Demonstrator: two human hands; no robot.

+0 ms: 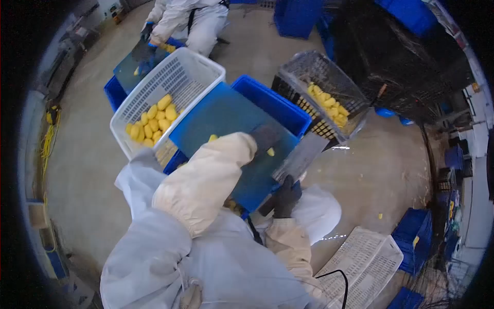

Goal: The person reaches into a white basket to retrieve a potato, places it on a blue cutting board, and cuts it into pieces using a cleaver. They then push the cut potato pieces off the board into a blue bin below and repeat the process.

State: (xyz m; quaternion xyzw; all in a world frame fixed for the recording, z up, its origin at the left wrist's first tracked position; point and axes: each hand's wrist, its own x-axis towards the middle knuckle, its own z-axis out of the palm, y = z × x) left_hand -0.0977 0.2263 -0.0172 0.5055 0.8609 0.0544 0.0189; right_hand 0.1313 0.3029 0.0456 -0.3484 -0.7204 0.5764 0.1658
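Note:
My left hand (265,138), in a dark glove, is over the blue-green board (226,116). It is blurred, and its fingers cannot be made out. A small yellow piece (270,152) lies just beside it, and another (213,138) shows behind my left sleeve. My right hand (286,198), also dark-gloved, is closed at the board's lower right corner, at the near end of a wide, flat grey blade (301,157). The board rests across a blue bin (270,103). To its left, a white basket (198,62) holds several peeled yellow potatoes (154,121).
A dark crate (309,64) with yellow potatoes stands beyond the blue bin. Another person (206,26) works at a second board (126,72) at the top. Lower right are a white basket (360,268) and a blue container (414,239).

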